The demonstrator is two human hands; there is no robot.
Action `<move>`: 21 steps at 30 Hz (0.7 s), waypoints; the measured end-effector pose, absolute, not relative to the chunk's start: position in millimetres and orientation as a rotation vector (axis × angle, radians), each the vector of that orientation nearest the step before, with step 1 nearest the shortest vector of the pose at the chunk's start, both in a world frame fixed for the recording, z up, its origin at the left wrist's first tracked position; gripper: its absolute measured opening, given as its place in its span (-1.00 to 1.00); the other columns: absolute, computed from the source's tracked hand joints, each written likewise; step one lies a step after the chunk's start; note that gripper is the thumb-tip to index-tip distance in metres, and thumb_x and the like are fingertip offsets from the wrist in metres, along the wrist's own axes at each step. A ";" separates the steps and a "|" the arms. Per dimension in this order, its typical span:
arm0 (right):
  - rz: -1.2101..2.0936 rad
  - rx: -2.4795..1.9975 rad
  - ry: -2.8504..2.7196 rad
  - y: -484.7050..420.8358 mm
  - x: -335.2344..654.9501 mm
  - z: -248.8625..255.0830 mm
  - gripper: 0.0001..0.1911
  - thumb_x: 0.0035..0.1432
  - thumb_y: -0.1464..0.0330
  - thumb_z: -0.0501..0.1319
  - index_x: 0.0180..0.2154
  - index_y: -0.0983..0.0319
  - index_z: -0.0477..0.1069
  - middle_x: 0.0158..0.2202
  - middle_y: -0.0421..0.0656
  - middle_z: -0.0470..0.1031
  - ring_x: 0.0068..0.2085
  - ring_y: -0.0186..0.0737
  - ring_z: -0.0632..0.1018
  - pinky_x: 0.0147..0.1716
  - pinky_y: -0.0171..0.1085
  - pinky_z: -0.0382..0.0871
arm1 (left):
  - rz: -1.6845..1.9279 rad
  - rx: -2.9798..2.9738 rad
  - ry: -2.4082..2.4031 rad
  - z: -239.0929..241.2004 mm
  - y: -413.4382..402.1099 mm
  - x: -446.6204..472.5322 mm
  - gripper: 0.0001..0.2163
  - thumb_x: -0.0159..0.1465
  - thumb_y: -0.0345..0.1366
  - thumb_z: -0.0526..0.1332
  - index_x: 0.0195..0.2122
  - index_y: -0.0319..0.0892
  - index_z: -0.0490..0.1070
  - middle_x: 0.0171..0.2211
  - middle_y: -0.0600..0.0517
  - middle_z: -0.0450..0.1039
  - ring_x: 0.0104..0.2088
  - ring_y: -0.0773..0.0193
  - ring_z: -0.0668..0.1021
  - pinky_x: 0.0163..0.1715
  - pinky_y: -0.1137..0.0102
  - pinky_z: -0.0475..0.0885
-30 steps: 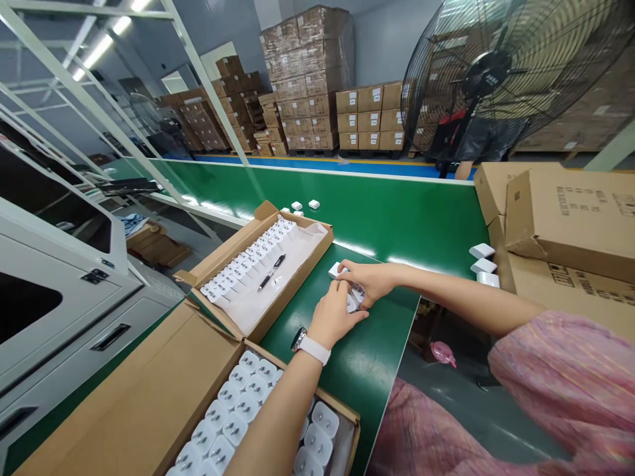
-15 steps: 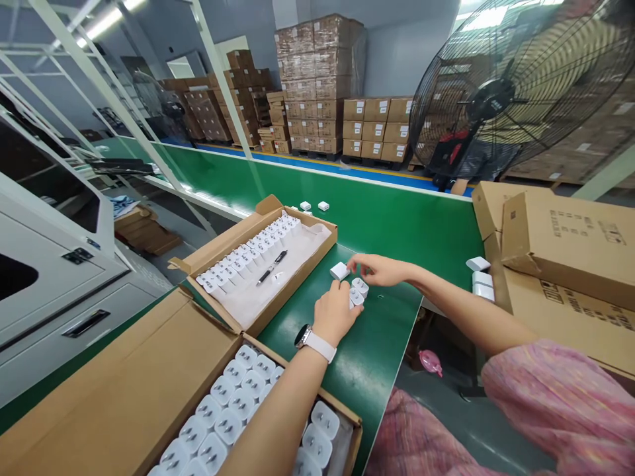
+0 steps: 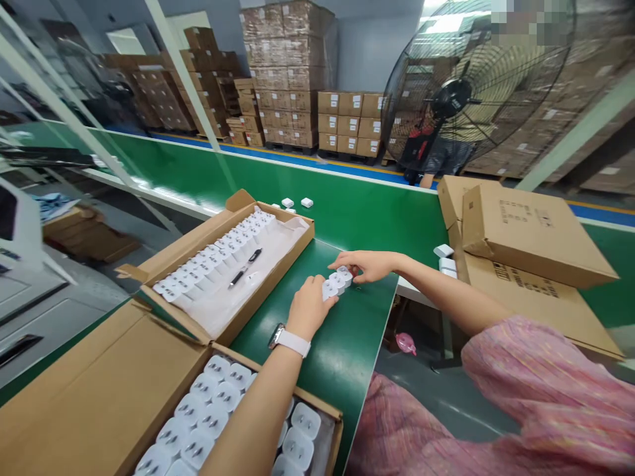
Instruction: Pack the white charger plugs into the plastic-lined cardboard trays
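Note:
A short row of white power adapters stands prongs up on the green table, between my two hands. My left hand curls round the row's near left end, thumb along its side. At the far right end, my right hand grips the row with fingers and thumb. On the left, an open carton holds upright adapters along its far side, plus a pen on white lining. Below my left forearm, a second open carton is packed with more adapters.
Loose adapters lie on the green belt beyond the first carton. Others sit beside flat cardboard boxes at right. A large fan stands behind the belt, with a person beyond it and stacked cartons farther back.
The adapter that lay apart by my right fingers now stands in line with the others. My right hand has closed in on the row. The view has swung right.

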State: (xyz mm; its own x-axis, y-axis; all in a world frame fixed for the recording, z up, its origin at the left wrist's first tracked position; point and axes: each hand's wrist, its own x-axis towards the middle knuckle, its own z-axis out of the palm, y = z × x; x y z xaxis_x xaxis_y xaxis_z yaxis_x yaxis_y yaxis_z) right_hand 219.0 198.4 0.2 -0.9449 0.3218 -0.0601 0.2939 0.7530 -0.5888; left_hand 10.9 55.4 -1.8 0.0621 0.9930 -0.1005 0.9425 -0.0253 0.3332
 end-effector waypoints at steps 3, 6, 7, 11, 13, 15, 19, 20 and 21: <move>0.993 -0.717 -2.826 215.9 268.2 9.9 -0.19 -0.01 0.51 0.19 0.30 0.13 0.15 0.21 -0.03 0.25 -0.06 -0.20 0.51 -0.10 -0.20 0.44 | 0.230 2.018 1.942 -0.9 58.2 11.6 -0.70 0.28 -0.12 0.23 -0.02 -0.11 0.32 -0.04 -0.07 0.45 -0.05 0.02 0.56 -0.25 0.31 0.35; 0.734 -1.481 -2.914 236.2 341.7 7.1 -0.12 -0.13 0.43 0.32 0.28 0.10 0.20 0.20 0.00 0.29 0.03 -0.02 0.48 -0.04 -0.11 0.41 | 0.206 2.007 1.959 -0.5 61.4 11.1 -0.70 0.31 -0.09 0.18 -0.01 -0.11 0.31 -0.03 -0.08 0.45 -0.07 -0.03 0.56 -0.32 0.30 0.33; 0.658 -1.781 -2.905 238.1 365.9 2.3 -0.06 -0.19 0.38 0.38 0.28 0.11 0.21 0.19 0.03 0.30 0.04 0.07 0.48 -0.04 -0.06 0.40 | 0.191 2.006 1.963 -0.5 62.1 10.7 -0.70 0.31 -0.08 0.17 -0.01 -0.10 0.30 -0.03 -0.08 0.45 -0.09 -0.03 0.56 -0.34 0.30 0.32; 0.459 -2.278 -2.796 222.0 431.7 -33.1 0.04 -0.41 0.29 0.48 0.22 0.20 0.30 0.14 0.20 0.32 0.09 0.41 0.42 0.01 0.26 0.27 | 0.158 2.003 1.945 -0.7 63.2 9.5 -0.71 0.31 -0.08 0.14 -0.02 -0.09 0.28 -0.05 -0.05 0.46 -0.14 -0.01 0.57 -0.40 0.31 0.28; 0.385 -2.293 -2.782 211.6 444.7 -51.6 -0.02 -0.38 0.32 0.46 0.19 0.19 0.32 0.12 0.20 0.32 0.13 0.46 0.36 0.07 0.39 0.09 | 0.163 1.991 1.940 -0.8 63.1 9.5 -0.72 0.31 -0.08 0.14 -0.03 -0.08 0.28 -0.06 -0.04 0.46 -0.15 0.00 0.57 -0.41 0.31 0.27; 0.356 -2.263 -2.771 206.9 450.5 -62.8 -0.13 -0.35 0.35 0.43 0.13 0.17 0.37 0.09 0.16 0.31 0.12 0.44 0.36 0.08 0.44 0.00 | 0.175 1.974 1.945 -0.8 63.1 9.7 -0.72 0.30 -0.07 0.14 -0.04 -0.07 0.28 -0.05 -0.04 0.46 -0.14 0.00 0.57 -0.41 0.31 0.27; 0.432 -2.120 -2.730 215.3 454.2 -58.7 -0.35 -0.31 0.36 0.41 -0.04 0.19 0.47 0.01 0.07 0.32 -0.02 0.22 0.44 0.05 0.29 0.18 | 0.168 1.949 1.949 -0.3 62.0 10.0 -0.70 0.30 -0.06 0.15 -0.02 -0.07 0.27 -0.03 -0.05 0.46 -0.12 0.01 0.57 -0.40 0.32 0.28; 0.455 -2.063 -2.711 219.3 452.8 -53.7 -0.37 -0.27 0.34 0.41 -0.04 0.20 0.47 -0.01 0.06 0.32 -0.03 0.17 0.44 0.04 0.21 0.25 | 0.164 1.949 1.946 -0.1 61.6 9.9 -0.70 0.30 -0.06 0.15 -0.02 -0.07 0.27 -0.03 -0.05 0.46 -0.12 0.01 0.57 -0.39 0.32 0.28; 0.471 -2.000 -2.691 223.1 449.1 -48.0 -0.38 -0.22 0.32 0.40 -0.01 0.22 0.46 -0.02 0.07 0.31 -0.02 0.14 0.43 0.03 0.13 0.30 | 0.165 1.949 1.944 0.0 61.1 9.8 -0.69 0.29 -0.06 0.15 -0.02 -0.07 0.26 -0.03 -0.05 0.46 -0.12 0.01 0.57 -0.39 0.32 0.28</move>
State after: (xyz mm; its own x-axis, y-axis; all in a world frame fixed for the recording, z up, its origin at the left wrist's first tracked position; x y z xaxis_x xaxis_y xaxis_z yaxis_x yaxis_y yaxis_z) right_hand 449.1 223.1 -48.0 -0.2831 0.8914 -0.3540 0.9586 0.2745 -0.0754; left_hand 9.8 61.1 0.0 0.0356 0.9826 -0.1823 0.9378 0.0302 0.3458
